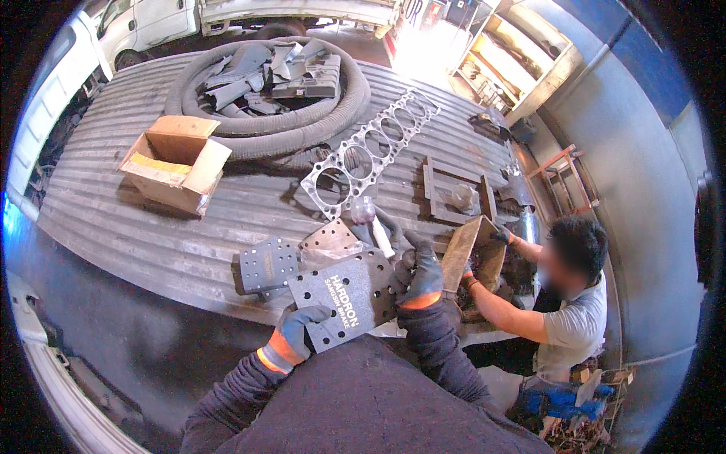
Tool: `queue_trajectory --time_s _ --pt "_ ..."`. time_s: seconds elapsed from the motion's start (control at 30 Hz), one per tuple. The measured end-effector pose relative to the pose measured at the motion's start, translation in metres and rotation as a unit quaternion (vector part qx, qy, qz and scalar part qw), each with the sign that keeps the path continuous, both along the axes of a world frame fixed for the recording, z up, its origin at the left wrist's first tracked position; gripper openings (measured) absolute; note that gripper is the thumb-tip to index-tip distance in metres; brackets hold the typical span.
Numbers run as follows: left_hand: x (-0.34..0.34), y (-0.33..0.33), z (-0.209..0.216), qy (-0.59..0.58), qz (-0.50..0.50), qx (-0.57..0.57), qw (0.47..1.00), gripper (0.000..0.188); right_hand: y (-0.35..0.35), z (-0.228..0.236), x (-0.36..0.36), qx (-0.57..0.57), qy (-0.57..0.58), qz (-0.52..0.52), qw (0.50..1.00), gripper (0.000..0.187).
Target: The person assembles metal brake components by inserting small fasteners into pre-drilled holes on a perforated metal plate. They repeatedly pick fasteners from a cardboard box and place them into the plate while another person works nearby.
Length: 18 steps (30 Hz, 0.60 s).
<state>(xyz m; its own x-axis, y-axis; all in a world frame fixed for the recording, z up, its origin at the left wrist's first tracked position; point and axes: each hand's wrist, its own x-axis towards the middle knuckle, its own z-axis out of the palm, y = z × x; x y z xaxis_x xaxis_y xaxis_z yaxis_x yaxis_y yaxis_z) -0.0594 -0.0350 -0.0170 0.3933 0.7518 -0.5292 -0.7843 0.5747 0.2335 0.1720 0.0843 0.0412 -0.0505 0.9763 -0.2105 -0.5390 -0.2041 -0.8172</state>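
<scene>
A grey brake lining (363, 291) with rows of round holes and white lettering is tilted in front of me, over the near table edge. My left hand (293, 333), in a grey and orange glove, grips its lower left corner, thumb on the face. At its right end my right hand (423, 276), gloved alike, has its fingers curled about the edge; part of that grip is dark and hard to make out. Another grey drilled lining (268, 265) lies on the table to the left. Behind the held one are a brownish drilled plate (330, 236) and a white-handled mallet (380, 236).
The corrugated tabletop (257, 204) carries an open cardboard box (178, 163), a coiled ribbed hose (355, 98) around dark parts, a long metal gasket (355, 161) and a metal frame (427, 189). At right, a co-worker (567, 303) in gloves handles an open box (461, 253).
</scene>
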Motion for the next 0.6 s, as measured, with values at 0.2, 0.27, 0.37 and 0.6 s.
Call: queue_trajectory --time_s 0.2,0.27,0.37,0.6 --pt "0.006 -0.002 0.038 0.043 0.031 0.059 0.997 0.049 0.004 0.026 0.067 0.031 -0.277 0.165 0.946 0.025" --pt "0.005 0.0 0.027 0.012 0.03 0.057 0.998 0.049 -0.005 0.019 0.063 0.158 -0.394 0.174 0.889 0.022" --pt "0.003 -0.001 0.025 0.02 0.026 0.047 0.998 0.048 -0.037 0.019 0.047 0.221 -0.565 0.177 0.775 0.02" --pt "0.006 0.003 0.031 0.029 0.006 0.014 0.999 0.034 -0.049 0.012 0.026 0.18 -0.677 0.172 0.693 0.019"
